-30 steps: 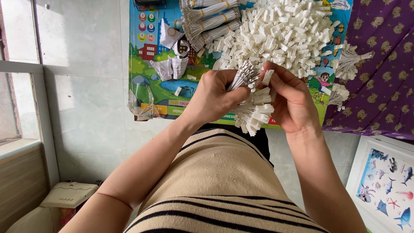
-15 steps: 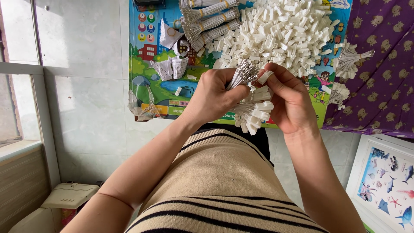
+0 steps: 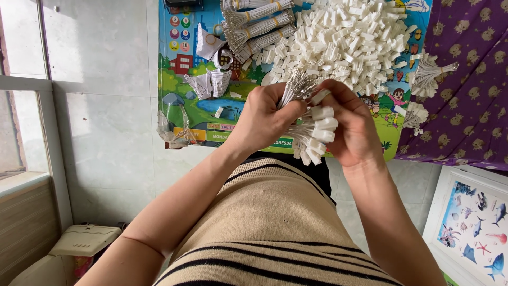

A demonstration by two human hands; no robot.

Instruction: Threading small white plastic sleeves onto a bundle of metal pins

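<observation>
The left hand (image 3: 263,117) grips a bundle of thin white wires with bare metal tips (image 3: 298,85), the tips fanning out above the fist. The right hand (image 3: 353,127) is closed around the other side of the same bundle, where small white plastic connector blocks (image 3: 320,131) hang in a cluster between the two palms. Beyond the hands lies a big heap of loose white plastic connectors (image 3: 349,39) on a colourful cartoon play mat (image 3: 185,106). Banded bundles of white wire (image 3: 259,24) lie at the far edge, left of the heap. To the right is a purple patterned cloth (image 3: 468,79).
</observation>
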